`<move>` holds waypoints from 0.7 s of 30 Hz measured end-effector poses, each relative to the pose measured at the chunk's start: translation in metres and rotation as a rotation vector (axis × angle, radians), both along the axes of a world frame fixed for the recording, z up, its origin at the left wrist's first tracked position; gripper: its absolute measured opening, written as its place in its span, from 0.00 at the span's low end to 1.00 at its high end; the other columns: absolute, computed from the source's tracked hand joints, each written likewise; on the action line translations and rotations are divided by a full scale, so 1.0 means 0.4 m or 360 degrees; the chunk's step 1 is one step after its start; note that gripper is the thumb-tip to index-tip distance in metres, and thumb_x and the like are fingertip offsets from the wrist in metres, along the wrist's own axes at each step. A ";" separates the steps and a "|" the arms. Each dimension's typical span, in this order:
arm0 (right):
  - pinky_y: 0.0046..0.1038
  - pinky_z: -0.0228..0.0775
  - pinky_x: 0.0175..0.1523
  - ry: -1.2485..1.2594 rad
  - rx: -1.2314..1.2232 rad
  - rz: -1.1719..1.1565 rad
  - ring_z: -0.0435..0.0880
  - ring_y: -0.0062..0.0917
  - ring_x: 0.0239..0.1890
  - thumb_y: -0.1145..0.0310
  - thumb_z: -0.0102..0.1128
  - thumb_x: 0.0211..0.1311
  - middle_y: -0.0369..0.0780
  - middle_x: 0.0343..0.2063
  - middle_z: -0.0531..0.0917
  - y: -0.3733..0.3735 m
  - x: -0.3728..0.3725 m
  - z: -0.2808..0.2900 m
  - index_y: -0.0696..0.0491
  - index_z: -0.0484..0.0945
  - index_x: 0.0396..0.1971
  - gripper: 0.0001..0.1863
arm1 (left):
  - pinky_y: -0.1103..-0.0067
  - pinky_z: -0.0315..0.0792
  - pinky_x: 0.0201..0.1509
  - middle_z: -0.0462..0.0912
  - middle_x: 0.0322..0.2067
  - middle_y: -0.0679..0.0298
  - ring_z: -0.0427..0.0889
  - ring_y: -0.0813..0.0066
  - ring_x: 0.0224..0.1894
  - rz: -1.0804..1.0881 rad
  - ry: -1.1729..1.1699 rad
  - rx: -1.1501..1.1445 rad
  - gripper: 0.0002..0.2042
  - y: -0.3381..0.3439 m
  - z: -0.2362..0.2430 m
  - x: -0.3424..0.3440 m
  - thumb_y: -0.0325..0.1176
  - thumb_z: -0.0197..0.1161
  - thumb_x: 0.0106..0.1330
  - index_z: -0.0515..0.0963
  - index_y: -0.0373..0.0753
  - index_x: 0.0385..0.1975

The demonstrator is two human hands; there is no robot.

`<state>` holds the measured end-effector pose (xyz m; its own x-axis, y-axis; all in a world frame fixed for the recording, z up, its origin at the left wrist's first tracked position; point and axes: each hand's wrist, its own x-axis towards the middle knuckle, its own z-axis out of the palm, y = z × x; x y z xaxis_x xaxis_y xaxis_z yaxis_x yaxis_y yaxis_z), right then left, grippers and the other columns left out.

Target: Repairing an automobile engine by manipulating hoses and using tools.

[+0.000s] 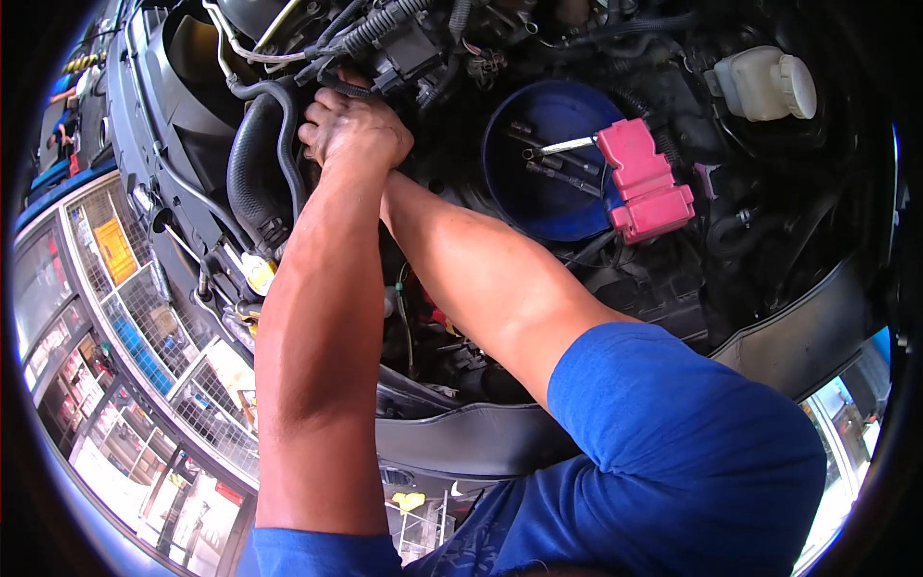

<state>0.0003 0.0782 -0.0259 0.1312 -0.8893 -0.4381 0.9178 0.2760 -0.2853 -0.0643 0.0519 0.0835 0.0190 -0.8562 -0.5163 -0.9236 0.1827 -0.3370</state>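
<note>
In the engine bay, my left hand (354,127) reaches down among hoses and wiring, its fingers curled closed around something I cannot make out. A ribbed black wiring conduit (385,24) and a black connector block (409,65) lie just beyond it. To its left bends a thick black radiator hose (256,168), with a thinner black hose (286,144) alongside. My right forearm (481,255) passes under the left wrist, and the right hand is hidden below it. What the right hand touches cannot be seen.
Right of my arms sits a blue round tray (510,207) holding metal sockets or extensions (567,180). A wrench (562,147) and a pinkish-red plastic cover (642,178) rest across its rim. A white fluid reservoir (769,85) stands at far right; shelving (144,317) is at left.
</note>
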 end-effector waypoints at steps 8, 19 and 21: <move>0.34 0.60 0.69 -0.0056 -0.0050 0.0106 0.76 0.32 0.60 0.32 0.58 0.61 0.48 0.54 0.82 -0.012 -0.002 -0.010 0.60 0.77 0.57 0.43 | 0.60 0.58 0.74 0.70 0.64 0.42 0.68 0.45 0.68 0.0403 0.1082 -0.0620 0.31 0.035 -0.044 0.199 0.55 0.49 0.72 0.70 0.38 0.66; 0.33 0.68 0.62 -0.0145 0.0210 -0.0251 0.80 0.31 0.54 0.55 0.76 0.55 0.44 0.51 0.84 -0.021 -0.009 0.062 0.58 0.82 0.51 0.28 | 0.58 0.73 0.60 0.84 0.45 0.43 0.80 0.41 0.55 0.0536 0.1273 -0.0773 0.31 -0.022 -0.100 0.288 0.58 0.40 0.74 0.83 0.38 0.50; 0.34 0.69 0.63 -0.0102 0.0375 -0.0607 0.79 0.31 0.55 0.58 0.76 0.57 0.43 0.54 0.82 -0.031 -0.010 0.069 0.59 0.78 0.56 0.31 | 0.58 0.73 0.60 0.84 0.46 0.43 0.80 0.42 0.54 0.0482 0.1304 -0.0750 0.30 -0.026 -0.101 0.287 0.57 0.41 0.73 0.82 0.38 0.50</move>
<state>-0.0039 0.0656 0.0015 -0.1530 -0.7565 -0.6359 0.9803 -0.0350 -0.1943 0.0504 0.0415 0.0431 0.0604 -0.9953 -0.0757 -0.8892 -0.0881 0.4490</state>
